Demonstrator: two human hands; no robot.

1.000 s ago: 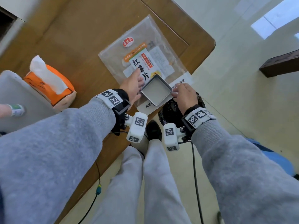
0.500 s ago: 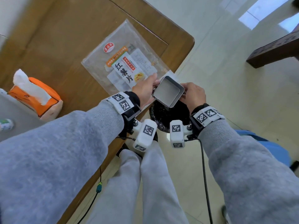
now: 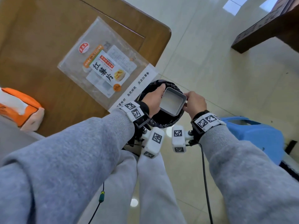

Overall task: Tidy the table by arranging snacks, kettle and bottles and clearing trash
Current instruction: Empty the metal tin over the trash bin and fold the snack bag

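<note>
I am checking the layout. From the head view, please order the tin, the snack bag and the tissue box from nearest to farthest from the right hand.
1. Tin: held by the right hand, over the bin.
2. Snack bag: flat on the table, to the left.
3. Tissue box: far left on the table.

Your grey-sleeved arms reach forward and converge, your left hand [image 3: 153, 101] and right hand [image 3: 195, 102] level and facing each other, fingers curled closed in a shared grip, marker bands strapped on both wrists.
</note>
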